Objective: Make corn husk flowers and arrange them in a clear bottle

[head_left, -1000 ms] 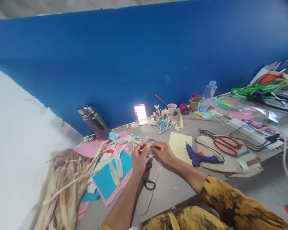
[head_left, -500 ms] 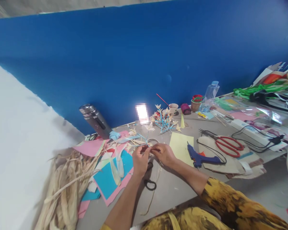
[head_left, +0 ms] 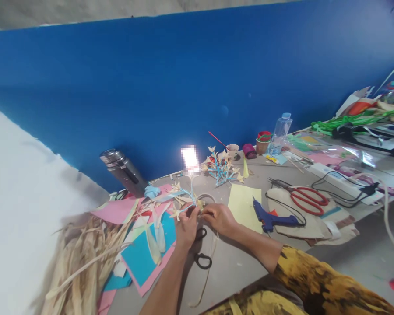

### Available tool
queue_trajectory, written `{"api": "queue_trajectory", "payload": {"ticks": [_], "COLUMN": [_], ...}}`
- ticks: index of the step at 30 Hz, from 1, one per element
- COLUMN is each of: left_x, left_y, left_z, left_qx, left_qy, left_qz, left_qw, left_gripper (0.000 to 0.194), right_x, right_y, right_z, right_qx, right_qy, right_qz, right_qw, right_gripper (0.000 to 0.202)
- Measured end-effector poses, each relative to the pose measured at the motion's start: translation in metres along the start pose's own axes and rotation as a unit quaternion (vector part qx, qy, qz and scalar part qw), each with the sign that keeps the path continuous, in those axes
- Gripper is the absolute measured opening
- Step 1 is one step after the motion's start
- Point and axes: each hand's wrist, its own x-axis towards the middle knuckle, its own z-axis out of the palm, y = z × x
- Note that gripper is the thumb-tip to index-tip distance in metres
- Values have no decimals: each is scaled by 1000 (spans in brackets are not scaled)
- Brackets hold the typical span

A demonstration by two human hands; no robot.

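Note:
My left hand (head_left: 188, 225) is closed in a pinch on a light-blue wrapped stem (head_left: 192, 192) that carries pale, dried-leaf flowers. Beside it, my right hand (head_left: 219, 218) has its fingers pressed together around a thin strip at the stem's lower end; the strip's exact hold is too small to make out. A pale cord (head_left: 207, 280) hangs from near my right hand down across the table. Black-handled scissors (head_left: 203, 261) lie just below my hands. Behind them stands a bunch of similar flowers on blue stems (head_left: 221, 168).
A blue glue gun (head_left: 272, 216), red-handled scissors (head_left: 310, 201) and a power strip (head_left: 341, 181) lie to the right. Dried husks (head_left: 82, 271), coloured paper (head_left: 147, 249) and a steel flask (head_left: 124, 173) are at the left. A clear bottle (head_left: 280, 135) stands at the back.
The view has shifted slightly. Both hands remain close together, and the held stem with its flowers has turned, with a flower now showing beside my left fingers.

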Motion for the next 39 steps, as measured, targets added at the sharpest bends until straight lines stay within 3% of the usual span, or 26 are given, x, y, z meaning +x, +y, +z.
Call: {"api": "queue_trajectory", "payload": {"ticks": [8, 12, 16, 23, 32, 39], "left_x": [5, 4, 2, -4, -8, -12], "left_y": [18, 19, 10, 1, -7, -9], "left_z": [-8, -6, -1, 4, 11, 14], "left_qx": [17, -41, -47, 18, 25, 33], "left_qy": [-43, -83, -87, -137, -117, -129], "left_qz": [-62, -62, -48, -21, -4, 50], "left_qw": [997, 994, 994, 990, 993, 990], "left_gripper": [30, 46, 44, 41, 49, 31], "right_x": [1, 7, 18, 29, 38, 35], "right_y": [-5, -3, 7, 17, 22, 28], "right_z": [1, -1, -9, -16, -13, -9], "right_qx": [61, 110, 168, 264, 301, 279], "right_qy": [5, 66, 137, 178, 203, 197], "right_qz": [25, 67, 127, 220, 201, 173], "right_qw": [998, 990, 968, 922, 910, 924], "right_gripper": [13, 14, 16, 23, 24, 21]}}
